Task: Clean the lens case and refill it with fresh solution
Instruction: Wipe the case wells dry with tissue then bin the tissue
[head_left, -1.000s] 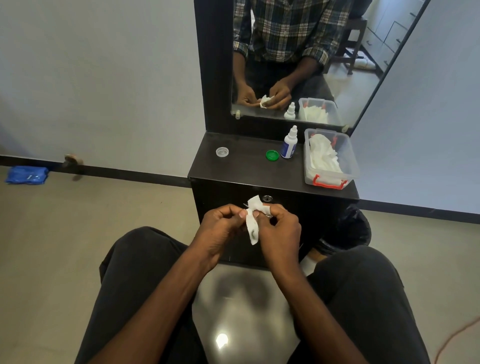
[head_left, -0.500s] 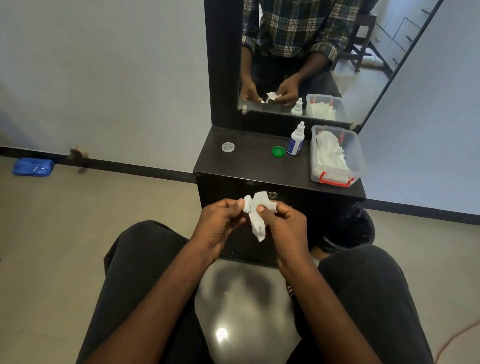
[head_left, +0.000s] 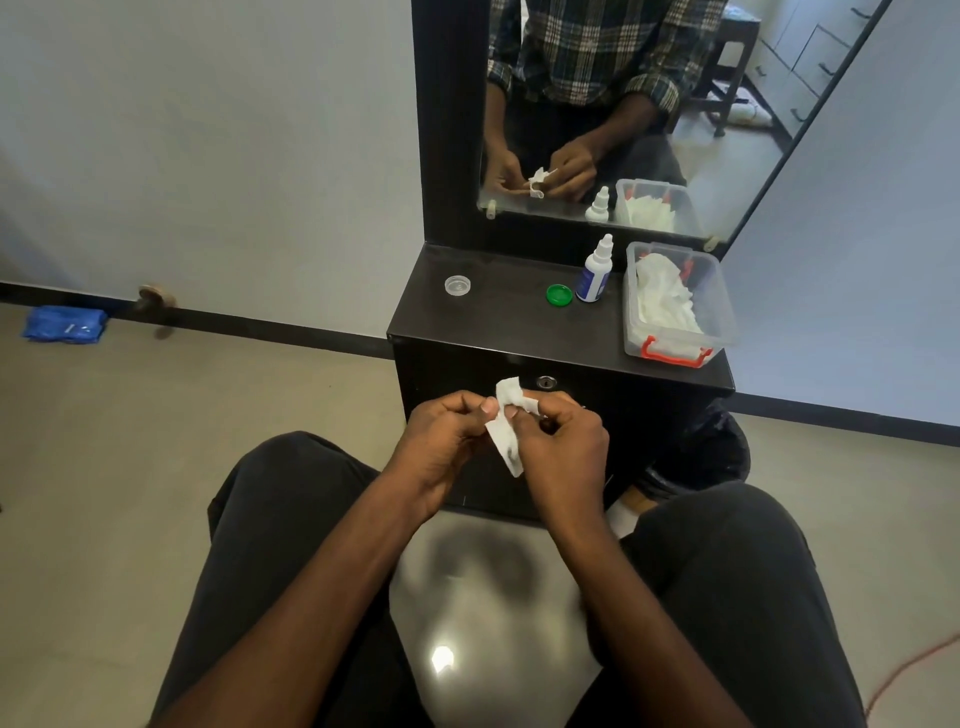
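1. Left hand (head_left: 441, 441) and right hand (head_left: 558, 447): raised together in front of the dark cabinet (head_left: 467, 322), fingers curled, both pinching one white tissue (head_left: 506, 431); lens case itself hidden between tissue and fingers, not discernible.
2. Far on cabinet top, left to right: one clear cap (head_left: 457, 285), one green cap (head_left: 559, 294), one white solution bottle (head_left: 595, 273) standing upright just beside the green cap, one clear plastic box (head_left: 722, 291) with red latches holding white tissues.
3. Mirror (head_left: 727, 156) behind cabinet top: reflecting hands, bottle and box.
4. Near foreground: two dark-trousered knees flanking the hands; glossy floor tile between them.
5. Far left on floor: one blue cloth (head_left: 65, 323) by the wall; one door stop (head_left: 156, 299) near it.
6. Keyhole (head_left: 545, 383) on cabinet front, just beyond the tissue.
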